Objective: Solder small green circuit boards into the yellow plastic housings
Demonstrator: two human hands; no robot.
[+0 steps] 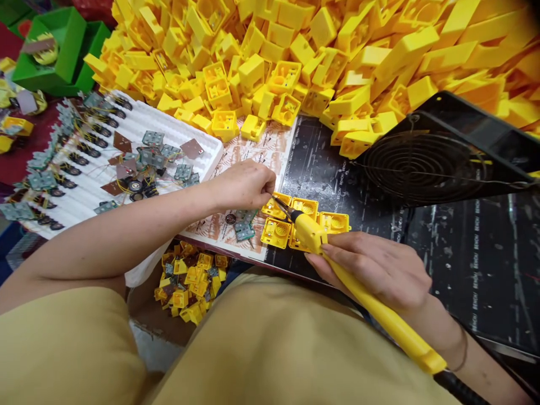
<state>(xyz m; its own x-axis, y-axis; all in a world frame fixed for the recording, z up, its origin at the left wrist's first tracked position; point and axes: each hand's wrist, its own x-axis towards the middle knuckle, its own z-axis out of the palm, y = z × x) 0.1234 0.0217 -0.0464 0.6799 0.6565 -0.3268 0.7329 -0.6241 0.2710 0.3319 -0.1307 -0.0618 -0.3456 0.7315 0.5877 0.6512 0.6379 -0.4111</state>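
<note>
My right hand [382, 270] is wrapped around a yellow soldering iron [367, 295], whose dark tip points up and left into a small yellow plastic housing [270, 209]. Close to that tip, my left hand [248, 185] is closed in a pinch; what its fingers hold is too small to make out. Several more open yellow housings [334, 222] sit grouped under and beside the iron, their insides facing up. Left of them, below my left hand, lie a small circuit board [243, 229] and a round black speaker [230, 219].
A large heap of yellow plastic housings [261, 73] covers the back. A black fan [422, 163] stands at right. On the left, a ridged white foam tray [139, 115] carries boards and speakers. Green bins [63, 56] stand behind it; a cardboard box [145, 312] with filled housings sits below.
</note>
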